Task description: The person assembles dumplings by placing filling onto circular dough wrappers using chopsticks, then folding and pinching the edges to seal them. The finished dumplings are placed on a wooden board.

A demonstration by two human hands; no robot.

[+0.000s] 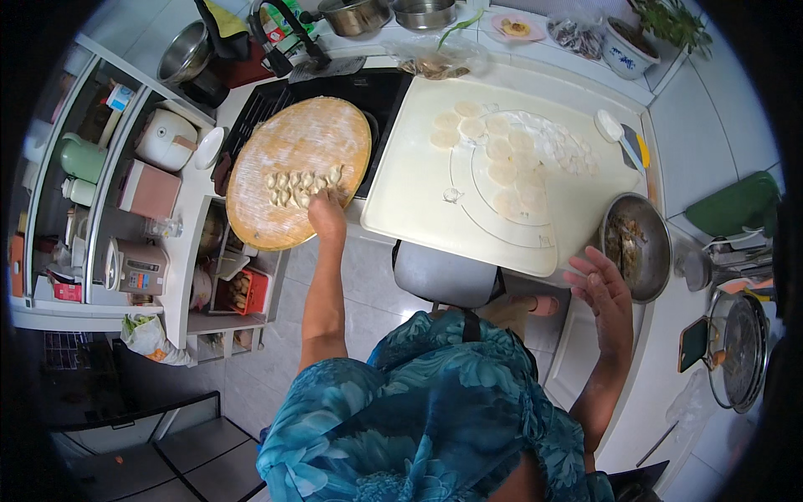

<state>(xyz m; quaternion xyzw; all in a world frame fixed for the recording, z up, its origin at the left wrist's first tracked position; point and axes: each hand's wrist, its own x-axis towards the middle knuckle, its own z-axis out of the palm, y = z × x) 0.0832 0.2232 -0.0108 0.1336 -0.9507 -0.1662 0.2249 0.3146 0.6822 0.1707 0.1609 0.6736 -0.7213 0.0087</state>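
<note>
My left hand (327, 213) reaches over the round woven tray (270, 138), at the near end of rows of dumplings (290, 188); its fingertips touch or nearly touch a dumpling, and whether they grip it is hidden. My right hand (602, 292) is raised with its fingers apart and nothing in it, just left of a steel bowl (659, 251) of filling (627, 241). Between the hands lies a cream mat (408, 182) with round dough wrappers (500, 149), some overlapping, and floured dough pieces (574, 154).
The tray rests over a black sink (389, 88) with a black faucet (307, 37). A white scoop (608, 125) lies at the mat's far right. A grey stool (445, 273) stands under the counter edge. Pots (354, 16) and a potted plant (629, 53) line the back ledge.
</note>
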